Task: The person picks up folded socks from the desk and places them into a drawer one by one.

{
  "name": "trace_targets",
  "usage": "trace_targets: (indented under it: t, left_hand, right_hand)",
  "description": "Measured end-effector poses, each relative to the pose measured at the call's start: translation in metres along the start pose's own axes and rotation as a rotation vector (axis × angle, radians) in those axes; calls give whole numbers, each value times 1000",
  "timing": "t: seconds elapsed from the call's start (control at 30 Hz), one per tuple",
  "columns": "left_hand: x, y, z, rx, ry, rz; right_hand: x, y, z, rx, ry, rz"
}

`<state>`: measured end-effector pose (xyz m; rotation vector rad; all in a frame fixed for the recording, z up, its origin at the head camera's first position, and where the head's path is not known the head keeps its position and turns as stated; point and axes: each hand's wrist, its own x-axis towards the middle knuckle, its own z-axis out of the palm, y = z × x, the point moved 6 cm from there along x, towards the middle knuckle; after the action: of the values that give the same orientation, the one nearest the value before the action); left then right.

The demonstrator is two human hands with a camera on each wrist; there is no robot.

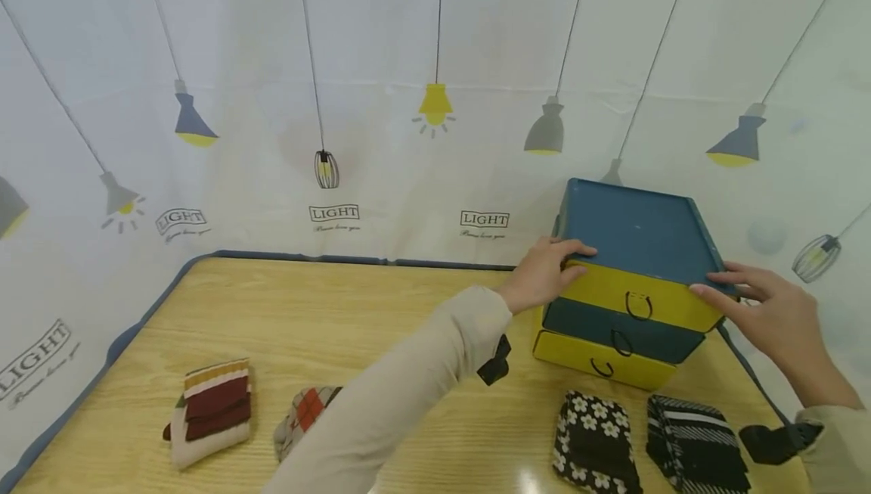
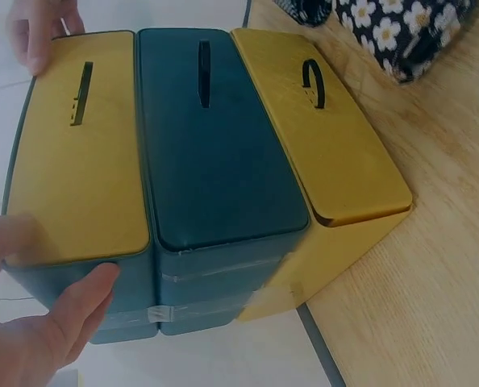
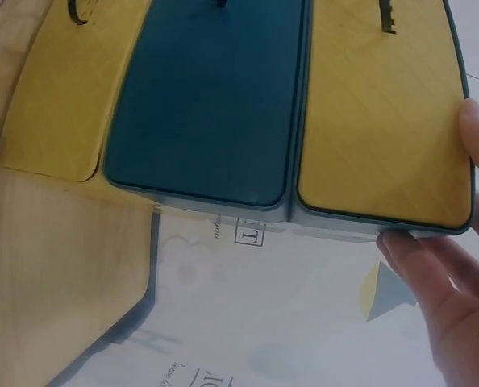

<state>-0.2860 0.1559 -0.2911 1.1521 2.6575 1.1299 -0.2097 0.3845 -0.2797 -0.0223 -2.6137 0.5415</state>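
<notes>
Toward the right of the table in the head view stands a drawer box (image 1: 636, 225) of three levels, with a blue top and yellow, dark teal and yellow fronts, each with a black loop handle. All three drawers look pushed in. At its upper left front corner my left hand (image 1: 540, 274) rests, one finger along the top and the thumb by the front edge. My right hand (image 1: 776, 312) touches the opposite upper corner, thumb at the front, fingers against the side. The right wrist view shows its fingertips (image 3: 401, 250) at the box's side.
Folded black socks with white flowers (image 1: 595, 437) and folded black patterned socks (image 1: 697, 445) lie before the box. Farther left are maroon and cream socks (image 1: 214, 411) and grey argyle socks (image 1: 304, 412), partly behind the left sleeve. A lamp-printed curtain (image 1: 381, 123) hangs behind.
</notes>
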Motion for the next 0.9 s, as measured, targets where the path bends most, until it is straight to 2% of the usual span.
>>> trace_targets:
  t: [0.2,0.43,0.53,0.6,0.9]
  left_hand:
    - [-7,-6,-6,-13,20,-24]
    - [-24,-10,-13,-39,28,-15]
    - [-34,-13,-20,-41,38,0]
    - [-40,-17,-24,-46,42,4]
    - [-74,-37,-46,-44,43,-32]
  right_hand:
    - [4,-6,3,4,16,-45]
    - [4,2,12,48,72,-118]
    - [2,-13,12,70,70,-152]
    - [-1,-33,9,105,52,-187]
    - [-6,-81,24,149,77,-265]
